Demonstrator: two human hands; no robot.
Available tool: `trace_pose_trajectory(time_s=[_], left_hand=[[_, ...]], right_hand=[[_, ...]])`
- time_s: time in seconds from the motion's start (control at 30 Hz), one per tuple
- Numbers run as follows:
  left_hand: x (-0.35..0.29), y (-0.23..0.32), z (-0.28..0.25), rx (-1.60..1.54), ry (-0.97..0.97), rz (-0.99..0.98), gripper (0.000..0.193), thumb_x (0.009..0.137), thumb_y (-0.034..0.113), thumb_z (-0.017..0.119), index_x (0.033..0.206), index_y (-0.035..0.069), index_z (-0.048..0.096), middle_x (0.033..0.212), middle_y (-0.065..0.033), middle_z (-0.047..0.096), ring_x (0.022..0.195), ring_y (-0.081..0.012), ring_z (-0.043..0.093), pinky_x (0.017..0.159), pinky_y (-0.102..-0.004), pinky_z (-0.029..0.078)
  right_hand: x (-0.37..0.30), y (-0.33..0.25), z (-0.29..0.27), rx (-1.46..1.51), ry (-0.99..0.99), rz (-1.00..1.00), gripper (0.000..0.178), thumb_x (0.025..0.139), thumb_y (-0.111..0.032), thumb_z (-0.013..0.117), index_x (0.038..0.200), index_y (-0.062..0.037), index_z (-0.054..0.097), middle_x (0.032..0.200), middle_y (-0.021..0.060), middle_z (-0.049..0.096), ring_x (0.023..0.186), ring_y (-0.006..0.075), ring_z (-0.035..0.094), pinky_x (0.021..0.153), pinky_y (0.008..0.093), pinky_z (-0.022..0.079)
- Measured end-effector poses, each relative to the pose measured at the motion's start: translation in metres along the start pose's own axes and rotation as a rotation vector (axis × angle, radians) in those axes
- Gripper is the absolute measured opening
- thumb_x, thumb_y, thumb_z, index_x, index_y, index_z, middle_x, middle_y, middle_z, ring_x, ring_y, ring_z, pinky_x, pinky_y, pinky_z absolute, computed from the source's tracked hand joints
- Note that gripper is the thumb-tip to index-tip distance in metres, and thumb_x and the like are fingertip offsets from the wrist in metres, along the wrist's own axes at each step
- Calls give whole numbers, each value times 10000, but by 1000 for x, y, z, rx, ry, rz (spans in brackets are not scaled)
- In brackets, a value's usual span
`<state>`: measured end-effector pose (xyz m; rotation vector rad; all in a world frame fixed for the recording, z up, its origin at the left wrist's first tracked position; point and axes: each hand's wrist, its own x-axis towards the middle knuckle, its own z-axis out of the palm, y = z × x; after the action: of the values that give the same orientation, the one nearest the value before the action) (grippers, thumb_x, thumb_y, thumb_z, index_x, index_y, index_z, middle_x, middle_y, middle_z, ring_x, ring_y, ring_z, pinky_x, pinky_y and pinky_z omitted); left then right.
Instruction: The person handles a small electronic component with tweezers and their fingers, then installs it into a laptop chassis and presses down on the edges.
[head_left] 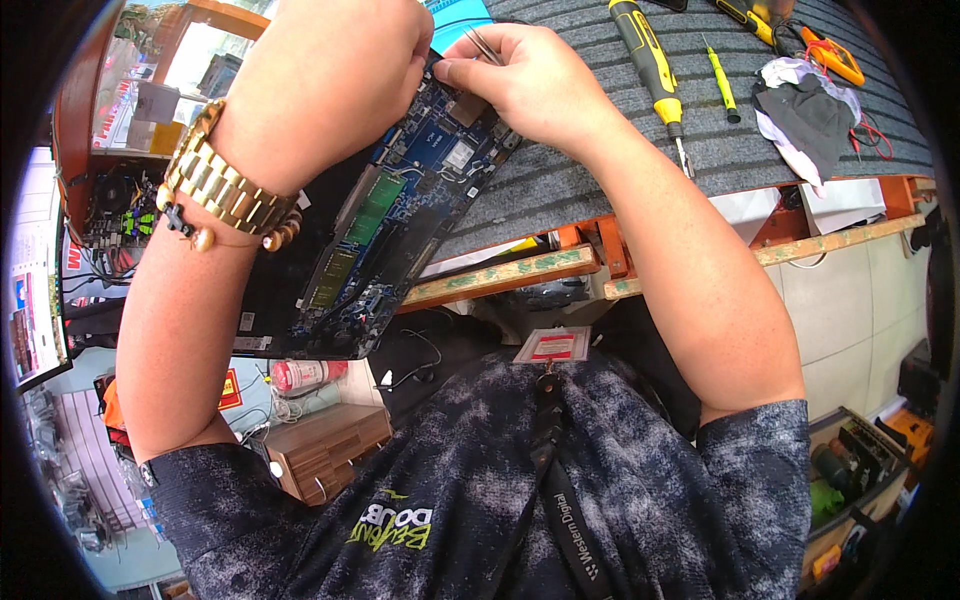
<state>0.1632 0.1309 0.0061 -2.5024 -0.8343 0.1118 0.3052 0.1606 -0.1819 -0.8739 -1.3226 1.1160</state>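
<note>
An opened laptop base (400, 215) lies slanted on the bench, its blue circuit board (430, 130) bare and two green memory modules (372, 208) in their slots. At its far end, my right hand (515, 75) pinches a pair of metal tweezers (484, 44) over the board. My left hand (385, 50) is beside it, fingers curled in at the board's far edge; its fingertips are mostly hidden, so what they hold cannot be seen. A gold watch (235, 185) and bead bracelets circle my left wrist. Something light blue (460, 12) shows behind both hands.
On the ribbed grey mat (570, 185) to the right lie a yellow-and-black electric screwdriver (650, 65), a thin green screwdriver (720, 80), crumpled cloths (805, 115) and an orange meter (835, 58). A worn wooden rail (510, 278) edges the bench. A screen (35, 270) stands far left.
</note>
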Motion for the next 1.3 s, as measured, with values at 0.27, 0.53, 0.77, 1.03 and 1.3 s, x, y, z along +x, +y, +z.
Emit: trace_pose_trajectory(time_s=[0.27, 0.53, 0.77, 1.03, 1.3], left_hand=[[0, 0, 3, 106, -27, 7, 182, 923, 169, 739, 842, 36, 833, 910, -172, 770, 1009, -373, 740, 992, -500, 567], [0, -5, -1, 61, -18, 32, 134, 926, 150, 769, 887, 40, 834, 917, -171, 773, 988, -375, 753, 946, -480, 597], [1, -1, -22, -66, -69, 15, 90, 942, 111, 781, 946, 31, 822, 957, -174, 784, 960, -376, 777, 907, -473, 622], [2, -13, -14, -103, -9, 46, 88, 955, 103, 769, 964, 33, 823, 948, -181, 786, 976, -375, 777, 920, -459, 625], [3, -16, -14, -133, 7, 39, 99, 937, 97, 760, 952, 36, 835, 939, -181, 796, 964, -376, 788, 928, -458, 630]], right_hand=[[-1, -3, 6, -29, 35, 9, 300, 953, -354, 923, 987, -64, 854, 850, 54, 831, 764, 139, 772, 727, 341, 606], [-2, -11, 10, -81, 71, 92, 311, 883, -385, 917, 899, -83, 847, 810, 51, 813, 754, 148, 758, 762, 344, 608], [-1, -15, 8, -95, 77, 121, 293, 862, -373, 897, 891, -86, 846, 822, 62, 816, 765, 153, 759, 774, 352, 610], [0, -11, 7, -29, 42, 145, 290, 883, -364, 885, 915, -79, 844, 816, 43, 804, 768, 140, 743, 753, 344, 593], [0, -12, 8, -12, 63, 144, 294, 897, -361, 873, 932, -69, 854, 807, 39, 799, 756, 136, 735, 752, 338, 585]])
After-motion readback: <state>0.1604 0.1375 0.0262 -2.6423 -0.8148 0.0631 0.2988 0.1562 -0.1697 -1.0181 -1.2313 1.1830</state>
